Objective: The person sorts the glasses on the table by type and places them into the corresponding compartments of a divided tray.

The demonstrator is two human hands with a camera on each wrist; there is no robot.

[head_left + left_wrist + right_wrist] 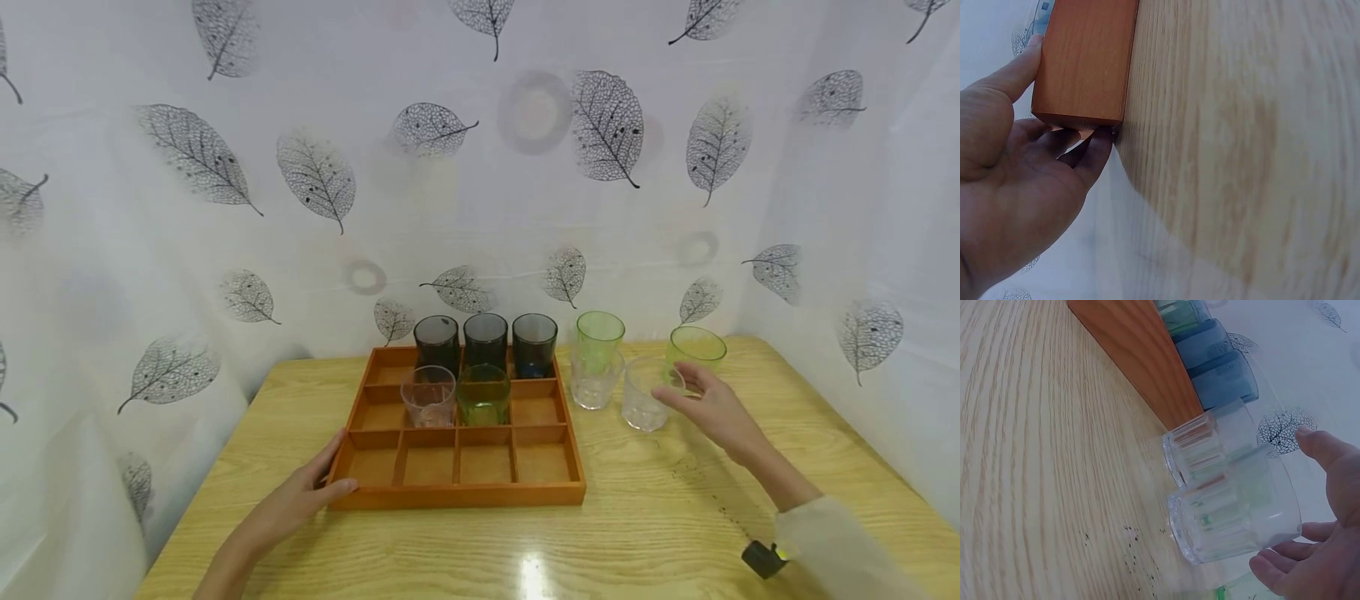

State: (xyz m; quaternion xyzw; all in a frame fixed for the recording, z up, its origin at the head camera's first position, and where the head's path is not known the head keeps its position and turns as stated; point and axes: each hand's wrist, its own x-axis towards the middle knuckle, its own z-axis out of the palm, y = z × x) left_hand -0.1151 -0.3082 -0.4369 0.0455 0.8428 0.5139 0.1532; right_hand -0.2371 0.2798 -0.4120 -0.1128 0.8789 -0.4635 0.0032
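Note:
A wooden compartment tray [457,497] lies on the table. My left hand [288,504] grips its near left corner, thumb on the front wall and fingers along the side. Right of the tray stands a clear drinking glass [643,412]. Around its rim my right hand [716,417] is spread; in the right wrist view the thumb is apart from the glass [1238,515] and the fingertips are right at the rim. Inside the tray, three dark glasses [486,340] fill part of the back row. A clear glass [429,396] and a green glass [483,398] stand in the middle row.
Another clear glass [592,392] stands close to the tray's right side, with a green glass [600,327] behind it. A second green glass [697,340] is behind my right hand. A leaf-print curtain [465,208] hangs behind the table [637,533].

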